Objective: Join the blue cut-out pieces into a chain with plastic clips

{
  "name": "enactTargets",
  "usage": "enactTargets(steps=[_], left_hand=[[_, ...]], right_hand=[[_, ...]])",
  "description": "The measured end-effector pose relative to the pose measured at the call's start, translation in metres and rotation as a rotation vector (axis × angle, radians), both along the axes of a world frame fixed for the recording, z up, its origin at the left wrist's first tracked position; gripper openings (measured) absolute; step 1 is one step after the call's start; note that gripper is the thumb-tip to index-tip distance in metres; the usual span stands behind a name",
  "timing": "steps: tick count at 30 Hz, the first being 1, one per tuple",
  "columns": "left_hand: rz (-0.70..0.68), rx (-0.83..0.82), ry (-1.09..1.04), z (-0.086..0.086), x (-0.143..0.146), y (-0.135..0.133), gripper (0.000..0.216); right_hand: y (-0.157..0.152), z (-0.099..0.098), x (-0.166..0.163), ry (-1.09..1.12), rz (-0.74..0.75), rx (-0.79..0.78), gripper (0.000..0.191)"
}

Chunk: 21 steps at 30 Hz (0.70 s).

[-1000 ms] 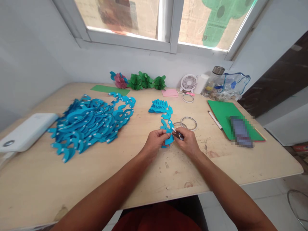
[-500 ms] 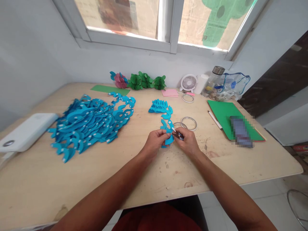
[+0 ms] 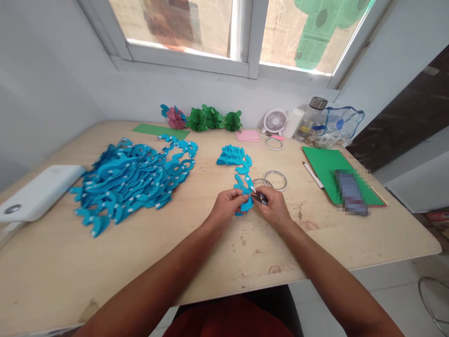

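Note:
My left hand [image 3: 229, 204] pinches a curved blue paper cutout [image 3: 246, 204] between thumb and fingertips near the front middle of the table. Beside it, my right hand [image 3: 273, 203] is closed round a small dark tool [image 3: 257, 196], whose exact kind I cannot make out. At the tool's tip is a small white strip [image 3: 253, 188], touching or close to the blue paper. More blue cutouts lie just beyond my hands, and a folded blue paper stack [image 3: 231, 155] rests farther back. Two rings of narrow tape [image 3: 275, 179] lie beyond my right hand.
To the left spreads a large pile of blue cutouts with white tabs [image 3: 136, 175], beside a white power bank [image 3: 42, 192]. Green paper figures [image 3: 212, 117], a small fan [image 3: 275, 121] and a bottle [image 3: 310, 119] stand along the back. A phone [image 3: 351, 192] lies on green sheets [image 3: 326, 164].
Almost nothing differs. Both hands stay at the same spot on the blue paper, with the dark tool shifted only very slightly.

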State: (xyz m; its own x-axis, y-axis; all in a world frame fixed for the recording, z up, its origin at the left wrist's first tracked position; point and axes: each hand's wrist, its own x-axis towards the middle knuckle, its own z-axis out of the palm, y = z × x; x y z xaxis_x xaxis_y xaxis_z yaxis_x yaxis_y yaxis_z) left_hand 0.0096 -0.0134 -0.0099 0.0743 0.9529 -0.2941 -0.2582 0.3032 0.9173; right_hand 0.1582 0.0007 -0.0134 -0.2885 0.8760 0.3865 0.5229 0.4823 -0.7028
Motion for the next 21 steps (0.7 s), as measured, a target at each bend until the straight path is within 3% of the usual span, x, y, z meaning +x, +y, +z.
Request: enactTargets(steps=[21], left_hand=[[-0.008, -0.013, 0.020, 0.0014, -0.0006, -0.0002, 0.019]], right_hand=[[0.0002, 0.0010, 0.0004, -0.015, 0.000, -0.023, 0.005]])
